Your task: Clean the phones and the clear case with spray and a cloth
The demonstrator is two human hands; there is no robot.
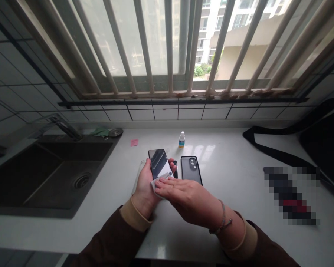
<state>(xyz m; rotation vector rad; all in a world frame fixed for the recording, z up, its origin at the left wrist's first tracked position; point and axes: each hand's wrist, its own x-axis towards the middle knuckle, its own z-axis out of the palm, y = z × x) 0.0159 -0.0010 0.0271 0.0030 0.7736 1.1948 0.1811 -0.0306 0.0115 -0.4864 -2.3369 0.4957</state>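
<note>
My left hand (145, 187) grips a black smartphone (159, 163), screen up, above the white counter (225, 159). My right hand (183, 194) lies flat over the phone's near end, its fingers pressing a small white cloth (157, 183) against the screen. A black phone case (191, 168) with a camera cutout lies on the counter just right of the phone. A second dark flat item (175, 167) peeks out between phone and case. Something clear and flat (139, 174) lies under my left hand. A small dropper bottle (181, 140) stands behind them.
A dark sink (44, 174) with a faucet (62, 126) fills the left. A pink note (134, 142) and a green rag (100, 131) lie near it. A black strap and bag (295, 148) sit at the right, beside a pixelated patch. A barred window runs along the back.
</note>
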